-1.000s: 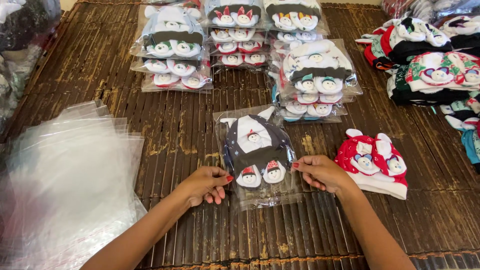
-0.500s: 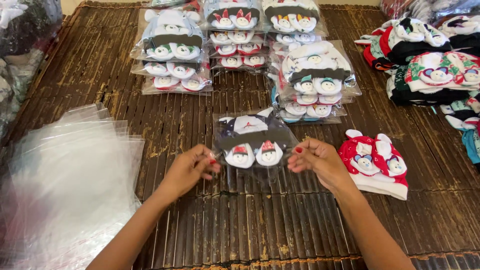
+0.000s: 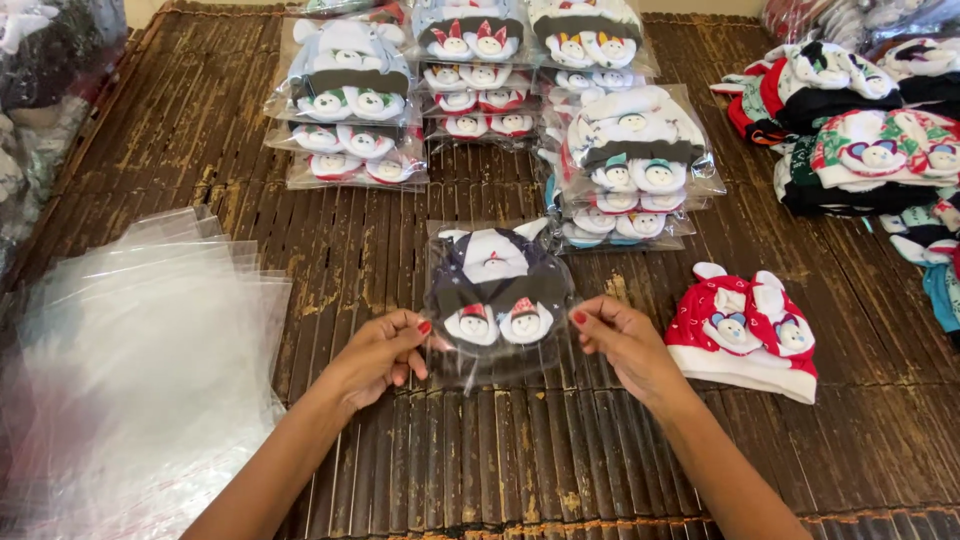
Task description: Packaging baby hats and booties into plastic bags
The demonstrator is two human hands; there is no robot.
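Gently, we pinch the bagged hat [image 3: 497, 295] at its near corners, left hand [image 3: 378, 355] and right hand [image 3: 625, 345] level, keeping the flap flat on the tabletop [image 3: 380, 250].

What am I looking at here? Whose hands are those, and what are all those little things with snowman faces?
A camera worn on a person's head took this picture, looking down at that person's own hands. The left hand and right hand pinch the two sides of a clear bag with a dark baby hat set inside. It lies on a dark slatted mat. To the left is a pile of empty clear bags. To the right lies a red hat without a bag. Farther back sit stacks of bagged hats.
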